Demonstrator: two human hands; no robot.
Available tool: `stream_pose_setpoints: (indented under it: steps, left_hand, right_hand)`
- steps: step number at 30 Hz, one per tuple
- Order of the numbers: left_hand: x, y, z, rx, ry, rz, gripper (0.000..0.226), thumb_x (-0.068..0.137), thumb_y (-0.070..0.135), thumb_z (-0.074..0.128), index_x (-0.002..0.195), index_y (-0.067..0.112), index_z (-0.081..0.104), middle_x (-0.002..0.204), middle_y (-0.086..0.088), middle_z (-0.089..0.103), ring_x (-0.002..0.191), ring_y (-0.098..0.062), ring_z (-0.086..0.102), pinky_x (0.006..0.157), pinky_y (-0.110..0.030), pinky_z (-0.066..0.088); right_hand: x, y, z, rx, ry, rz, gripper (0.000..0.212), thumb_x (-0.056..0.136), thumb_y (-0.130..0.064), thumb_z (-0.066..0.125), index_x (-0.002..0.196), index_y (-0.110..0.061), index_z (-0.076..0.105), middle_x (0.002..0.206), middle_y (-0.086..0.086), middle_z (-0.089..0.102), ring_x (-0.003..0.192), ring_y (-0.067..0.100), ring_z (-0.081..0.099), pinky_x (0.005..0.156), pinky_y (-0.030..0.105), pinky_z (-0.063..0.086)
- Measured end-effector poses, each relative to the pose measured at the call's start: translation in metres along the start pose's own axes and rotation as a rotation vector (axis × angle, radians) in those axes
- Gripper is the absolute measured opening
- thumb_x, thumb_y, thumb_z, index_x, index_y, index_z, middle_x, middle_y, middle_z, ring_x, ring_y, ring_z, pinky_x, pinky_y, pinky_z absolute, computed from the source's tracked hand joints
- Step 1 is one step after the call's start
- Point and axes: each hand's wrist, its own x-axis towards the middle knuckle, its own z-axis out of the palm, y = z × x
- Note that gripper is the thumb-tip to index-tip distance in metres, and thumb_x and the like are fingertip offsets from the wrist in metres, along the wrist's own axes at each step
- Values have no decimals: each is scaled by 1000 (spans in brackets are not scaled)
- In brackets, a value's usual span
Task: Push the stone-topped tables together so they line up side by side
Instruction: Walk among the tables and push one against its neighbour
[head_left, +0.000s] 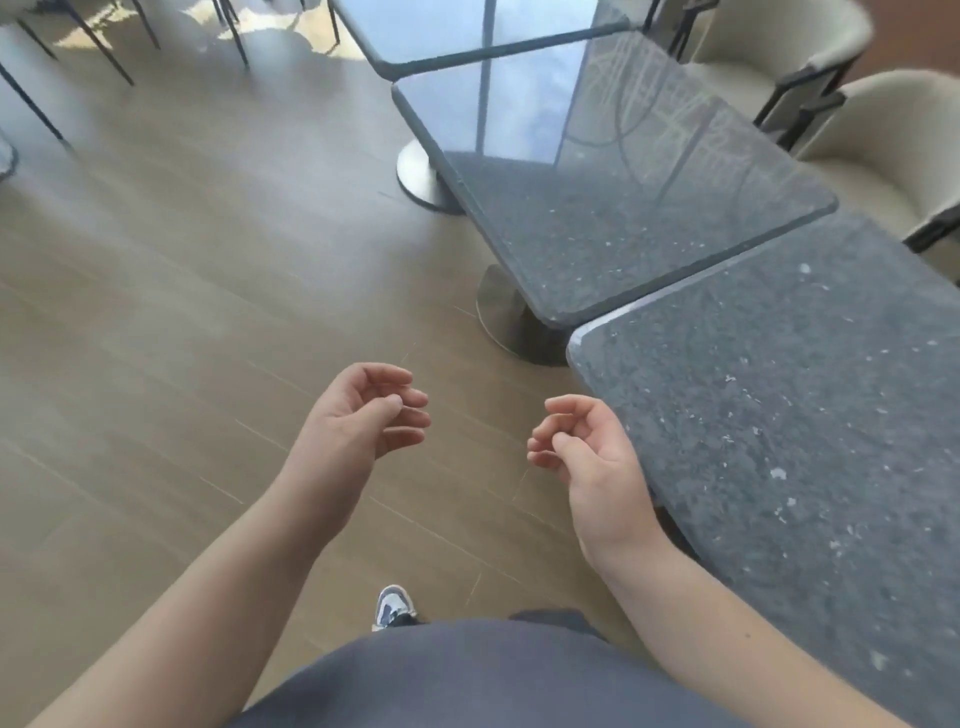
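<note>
Three dark speckled stone-topped tables run in a row along the right. The near table (789, 415) meets the middle table (613, 197) at a narrow seam, and its left edge sits further right than the middle one's. The far table (467, 26) touches the middle one at the top. My left hand (358, 421) hovers over the floor with fingers loosely curled, holding nothing. My right hand (587, 457) hangs just left of the near table's edge, fingers loosely curled, touching nothing.
Round metal bases (501, 317) (415, 174) stand under the tables on the wood floor (182, 312). Cream chairs (893, 150) with black frames line the tables' right side. Thin black chair legs (31, 104) stand at the upper left. My shoe (393, 605) is below.
</note>
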Motion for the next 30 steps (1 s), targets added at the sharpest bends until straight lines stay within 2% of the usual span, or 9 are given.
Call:
stream_pose_setpoints:
  steps: [5, 8, 10, 13, 16, 21, 25, 28, 30]
  left_hand:
    - [84, -1, 49, 97, -248, -144, 26, 82, 12, 54, 107, 12, 63, 86, 0, 73, 77, -19, 71, 71, -33, 59]
    - [125, -23, 93, 165, -393, -228, 21, 93, 2, 51, 109, 11, 62, 87, -1, 73, 79, -19, 72, 73, -35, 58]
    - [151, -42, 123, 223, -444, -302, 22, 92, 3, 54, 111, 10, 61, 91, -4, 74, 80, -19, 74, 72, -34, 59]
    - [188, -75, 157, 221, -427, -502, 21, 98, -2, 52, 117, 5, 58, 112, -17, 70, 94, -26, 76, 74, -38, 61]
    - [222, -101, 179, 136, -380, -732, 32, 102, 4, 52, 133, -3, 48, 134, -24, 58, 113, -35, 66, 87, -43, 56]
    - [272, -129, 205, 84, -285, -921, 60, 102, 19, 58, 153, 1, 31, 158, -24, 33, 146, -37, 36, 115, -43, 38]
    - [301, -149, 221, 77, -242, -979, 75, 100, 25, 63, 158, 2, 22, 164, -20, 24, 152, -33, 27, 121, -41, 31]
    - [319, -165, 231, 109, -309, -1034, 71, 99, 29, 64, 157, 8, 28, 164, -17, 28, 152, -30, 27, 122, -40, 28]
    - [330, -175, 238, 130, -343, -1093, 56, 100, 29, 63, 149, 12, 43, 158, -12, 40, 148, -26, 35, 122, -37, 29]
  right_hand:
    - [25, 8, -9, 217, 359, 168, 33, 92, 7, 38, 105, -11, 63, 78, 0, 63, 74, 16, 63, 71, 31, 55]
    - [48, 15, -34, 356, 564, 210, 33, 94, 8, 37, 104, -10, 63, 78, 3, 62, 70, 15, 63, 69, 31, 55]
    - [66, 24, -54, 464, 658, 245, 31, 94, 7, 39, 104, -9, 63, 77, 3, 64, 68, 15, 64, 68, 31, 56]
    - [96, 48, -78, 653, 710, 340, 24, 97, 1, 43, 105, -9, 63, 78, 5, 67, 72, 18, 66, 69, 33, 57]
    - [132, 72, -93, 869, 734, 517, 14, 101, -11, 49, 109, -6, 60, 91, 10, 68, 86, 25, 67, 79, 36, 57]
    - [189, 107, -98, 1134, 764, 660, 55, 102, -34, 57, 142, 1, 41, 131, 19, 57, 118, 32, 59, 96, 40, 51]
    - [219, 121, -94, 1275, 844, 637, 78, 98, -43, 61, 155, -3, 25, 151, 19, 42, 138, 31, 46, 109, 41, 45]
    - [239, 131, -95, 1346, 946, 565, 73, 97, -45, 63, 151, -5, 34, 152, 17, 42, 143, 29, 41, 114, 39, 41]
    - [252, 139, -97, 1403, 1028, 517, 66, 96, -44, 64, 144, -4, 43, 148, 16, 46, 142, 28, 42, 116, 39, 38]
